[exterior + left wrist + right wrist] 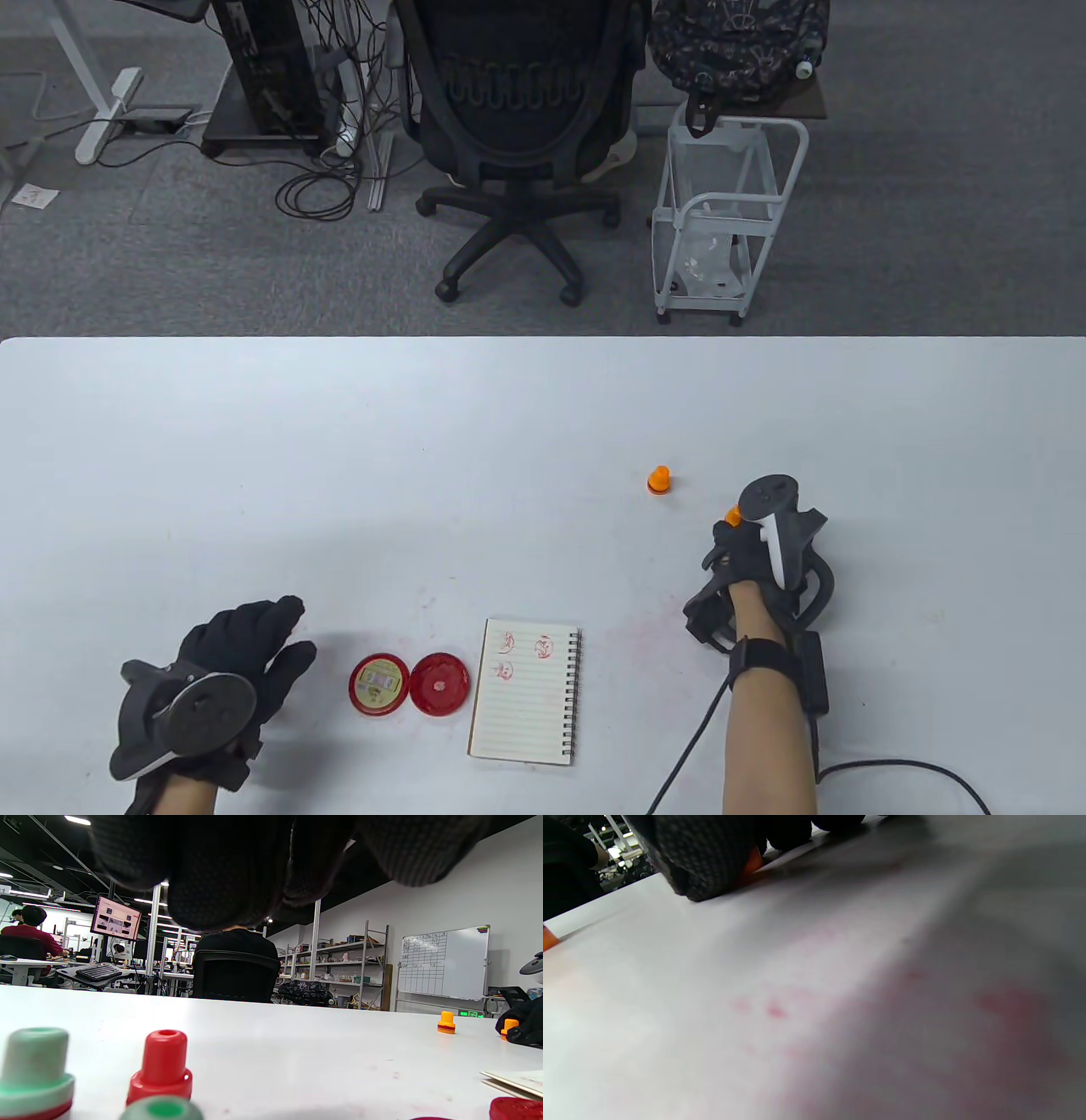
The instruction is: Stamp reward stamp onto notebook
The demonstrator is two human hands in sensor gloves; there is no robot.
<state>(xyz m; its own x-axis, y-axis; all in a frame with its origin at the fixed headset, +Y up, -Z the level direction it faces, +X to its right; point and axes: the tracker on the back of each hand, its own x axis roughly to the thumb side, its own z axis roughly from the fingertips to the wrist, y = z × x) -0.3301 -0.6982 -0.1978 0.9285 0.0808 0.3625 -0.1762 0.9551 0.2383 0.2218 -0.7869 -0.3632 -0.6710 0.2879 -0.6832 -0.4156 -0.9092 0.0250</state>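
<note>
A small spiral notebook lies open near the table's front edge, with three red stamp prints on the top of its lined page. Left of it sits a red ink pad beside its lid. One orange stamp stands alone on the table. My right hand is low on the table just right of it, fingers curled round a second orange stamp. My left hand hovers left of the ink pad with relaxed fingers, holding nothing. Under it stand a red stamp and green stamps.
Faint red ink smudges mark the white table between notebook and right hand. A black cable trails from my right wrist. Beyond the far edge stand an office chair and a white wire cart.
</note>
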